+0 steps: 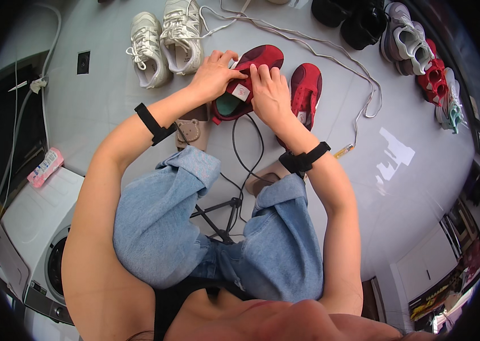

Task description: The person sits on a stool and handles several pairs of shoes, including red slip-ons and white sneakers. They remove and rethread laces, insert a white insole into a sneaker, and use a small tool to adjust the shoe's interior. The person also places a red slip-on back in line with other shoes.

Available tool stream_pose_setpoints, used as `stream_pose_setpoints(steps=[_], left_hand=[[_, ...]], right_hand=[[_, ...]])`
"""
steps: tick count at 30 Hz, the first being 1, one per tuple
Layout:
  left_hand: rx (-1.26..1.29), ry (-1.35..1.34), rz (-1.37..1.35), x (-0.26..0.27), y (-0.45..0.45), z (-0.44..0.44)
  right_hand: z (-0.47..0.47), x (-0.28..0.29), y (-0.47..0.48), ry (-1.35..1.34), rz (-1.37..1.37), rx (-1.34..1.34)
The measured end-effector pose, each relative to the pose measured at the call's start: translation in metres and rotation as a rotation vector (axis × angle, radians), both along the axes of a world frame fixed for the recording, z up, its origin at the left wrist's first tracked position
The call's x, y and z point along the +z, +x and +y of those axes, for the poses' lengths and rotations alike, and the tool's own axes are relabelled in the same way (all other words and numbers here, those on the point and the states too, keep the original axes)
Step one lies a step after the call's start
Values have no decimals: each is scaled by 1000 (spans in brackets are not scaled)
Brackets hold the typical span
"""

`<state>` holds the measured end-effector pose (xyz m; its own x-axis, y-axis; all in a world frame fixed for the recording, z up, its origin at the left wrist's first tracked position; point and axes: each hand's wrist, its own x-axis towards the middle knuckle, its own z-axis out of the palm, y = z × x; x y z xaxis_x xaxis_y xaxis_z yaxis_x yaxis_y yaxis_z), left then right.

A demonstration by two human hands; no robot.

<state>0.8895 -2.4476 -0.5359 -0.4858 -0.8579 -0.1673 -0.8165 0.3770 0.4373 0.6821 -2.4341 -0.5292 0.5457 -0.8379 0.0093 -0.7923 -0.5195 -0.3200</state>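
Observation:
My left hand (pixel 216 76) reaches the left side of a red shoe (pixel 264 54), its thumb and fingers at the shoe's upper above the tongue. From the right, my right hand (pixel 270 96) lies over the same shoe, with its fingertips at the lacing area. The tongue bears a white label, and a green insole shows in the opening. A second red shoe (pixel 306 85) stands on the floor just right of my right hand, its toe pointing away from me. Whether a lace is between my fingers cannot be seen.
White sneakers (pixel 148 51) stand at the upper left, black shoes (pixel 361 25) and several other shoes at the upper right. A long pale cord (pixel 329 55) curves over the floor (pixel 414 111). Black cables (pixel 235 140) and a black metal stand (pixel 223 233) lie between my legs.

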Motion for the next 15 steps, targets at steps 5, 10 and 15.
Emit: stream_pose_setpoints(steps=[5, 10, 15], left_hand=[[108, 186, 169, -10, 9, 8], [239, 45, 308, 0, -4, 13], [149, 150, 236, 29, -17, 40]], right_hand=[[11, -10, -2, -135, 109, 106], [14, -15, 5, -170, 250, 203], [1, -10, 5, 111, 48, 138]])
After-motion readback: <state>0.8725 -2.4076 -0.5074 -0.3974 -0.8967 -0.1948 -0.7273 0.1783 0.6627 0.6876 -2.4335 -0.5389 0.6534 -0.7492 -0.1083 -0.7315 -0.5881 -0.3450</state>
